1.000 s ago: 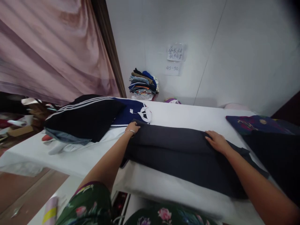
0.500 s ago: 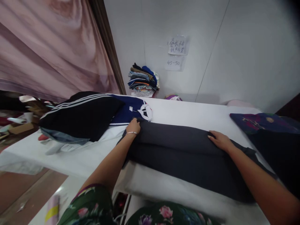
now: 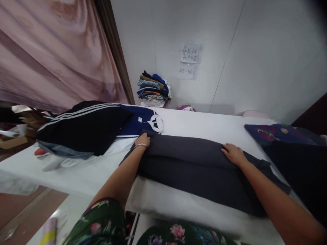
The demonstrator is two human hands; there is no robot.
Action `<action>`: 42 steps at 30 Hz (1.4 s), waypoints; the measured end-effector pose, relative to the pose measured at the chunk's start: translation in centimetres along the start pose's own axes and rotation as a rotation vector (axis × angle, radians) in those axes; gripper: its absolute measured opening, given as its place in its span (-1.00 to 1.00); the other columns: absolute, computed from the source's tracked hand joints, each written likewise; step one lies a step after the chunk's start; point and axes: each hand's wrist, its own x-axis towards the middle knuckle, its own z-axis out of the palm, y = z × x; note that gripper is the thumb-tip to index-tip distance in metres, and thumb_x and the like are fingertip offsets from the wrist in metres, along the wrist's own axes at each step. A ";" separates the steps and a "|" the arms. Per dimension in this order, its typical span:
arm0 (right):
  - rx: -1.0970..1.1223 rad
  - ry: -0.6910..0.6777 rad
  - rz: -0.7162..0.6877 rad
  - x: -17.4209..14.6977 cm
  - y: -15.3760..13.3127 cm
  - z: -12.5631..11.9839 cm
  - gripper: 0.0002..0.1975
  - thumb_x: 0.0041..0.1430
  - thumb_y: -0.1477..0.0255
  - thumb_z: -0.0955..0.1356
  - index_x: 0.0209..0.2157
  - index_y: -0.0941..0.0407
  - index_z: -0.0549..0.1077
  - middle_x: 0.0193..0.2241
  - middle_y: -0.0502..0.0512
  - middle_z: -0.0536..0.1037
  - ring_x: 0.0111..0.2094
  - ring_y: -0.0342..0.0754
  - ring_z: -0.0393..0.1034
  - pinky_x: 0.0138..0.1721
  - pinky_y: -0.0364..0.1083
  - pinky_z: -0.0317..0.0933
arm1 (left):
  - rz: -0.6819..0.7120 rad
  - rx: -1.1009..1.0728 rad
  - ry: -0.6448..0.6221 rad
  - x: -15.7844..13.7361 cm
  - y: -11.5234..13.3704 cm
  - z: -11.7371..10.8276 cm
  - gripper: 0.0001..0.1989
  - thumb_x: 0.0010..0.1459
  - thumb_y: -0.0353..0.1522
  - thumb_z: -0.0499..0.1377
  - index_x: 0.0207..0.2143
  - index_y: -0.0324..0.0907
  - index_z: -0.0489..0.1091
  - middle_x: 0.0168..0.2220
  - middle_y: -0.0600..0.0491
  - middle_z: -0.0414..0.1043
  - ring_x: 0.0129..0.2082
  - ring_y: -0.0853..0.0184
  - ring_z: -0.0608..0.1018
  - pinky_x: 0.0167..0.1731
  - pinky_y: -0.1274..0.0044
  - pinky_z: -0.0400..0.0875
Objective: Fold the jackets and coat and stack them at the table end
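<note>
A dark grey garment (image 3: pixel 186 161) lies spread across the white table in front of me, its far part folded over towards the near part. I cannot tell its exact kind. At its far left corner my left hand (image 3: pixel 143 140), with a bracelet at the wrist, has its fingers curled closed on the cloth. My right hand (image 3: pixel 233 153) rests on the far right part of the garment, fingers stretched out and slightly apart, palm down. A loose end of the grey cloth sticks out beyond the right forearm.
To the left lie a black garment with white stripes (image 3: pixel 87 127) and a navy garment with a white collar (image 3: pixel 133 119). Dark folded clothes (image 3: pixel 293 160) sit at the right. A stack of clothes (image 3: pixel 153 89) stands behind the white table (image 3: pixel 201 124), below paper signs (image 3: pixel 190 54).
My right hand has gone from gripping the garment's far edge to lying flatter on it. The left hand keeps its hold. The view has shifted slightly.
</note>
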 end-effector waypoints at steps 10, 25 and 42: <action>0.024 -0.034 -0.257 -2.7 -7.8 -1.3 -0.47 0.29 0.13 0.05 0.19 0.00 0.20 0.25 0.14 0.13 0.27 0.13 -0.08 0.17 0.28 -0.11 | -0.053 -0.052 0.145 -1.9 -2.0 -2.5 -0.67 0.16 -0.18 0.06 -0.12 -0.16 0.38 -0.05 -0.09 0.40 -0.06 0.19 0.47 -0.14 0.47 0.34; 0.382 0.161 -0.423 -7.8 -8.5 -1.8 -0.54 0.24 0.17 0.15 0.09 0.02 0.33 0.14 0.12 0.32 0.22 0.10 0.08 0.19 0.20 -0.01 | -0.047 -0.065 0.028 -13.9 -5.7 -3.4 -0.72 0.14 -0.13 0.06 -0.37 -0.10 0.44 -0.31 0.05 0.51 -0.30 0.29 0.50 -0.36 0.54 0.28; 0.193 0.064 -0.374 -12.0 -8.7 1.3 -0.43 0.25 0.07 0.08 0.12 0.07 0.33 0.04 0.22 0.42 0.08 0.18 0.27 0.04 0.20 0.14 | -0.143 -0.107 -0.032 -11.3 -4.6 -1.6 -0.73 0.00 -0.18 0.17 -0.30 -0.16 0.38 -0.17 -0.11 0.50 -0.13 0.13 0.51 -0.26 0.45 0.33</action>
